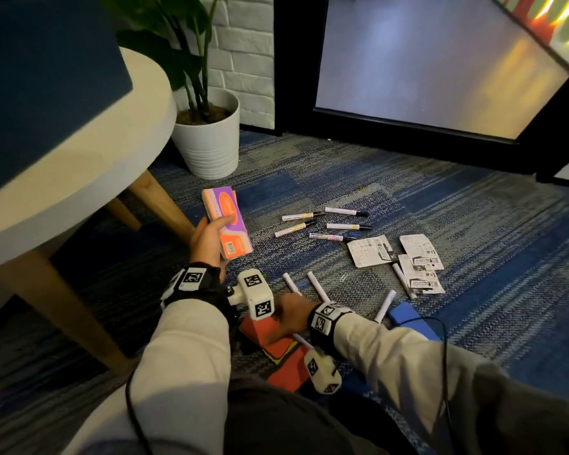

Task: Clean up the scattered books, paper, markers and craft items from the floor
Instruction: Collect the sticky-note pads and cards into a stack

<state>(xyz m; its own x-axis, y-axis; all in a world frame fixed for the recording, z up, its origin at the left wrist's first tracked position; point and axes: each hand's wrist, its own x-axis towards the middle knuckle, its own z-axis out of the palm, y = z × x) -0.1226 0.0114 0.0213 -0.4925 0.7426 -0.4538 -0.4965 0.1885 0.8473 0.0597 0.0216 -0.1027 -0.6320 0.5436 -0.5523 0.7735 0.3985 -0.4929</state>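
Orange-purple box [228,221], centre-left, gripped by left hand [207,239]; right hand [289,315], lower centre, closes on red block [266,330]; lift squarely, clearing markers [322,224].

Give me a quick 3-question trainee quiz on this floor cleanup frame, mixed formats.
1. True or false: the left hand holds an orange and purple box up off the carpet.
2. Multiple choice: where is the right hand? A) on the plant pot B) low by the red book and white markers C) on the paper packets
3. Fill in: the five markers with dark caps lie on the carpet between the box and the ____.

Key: 1 true; 2 B; 3 paper packets.
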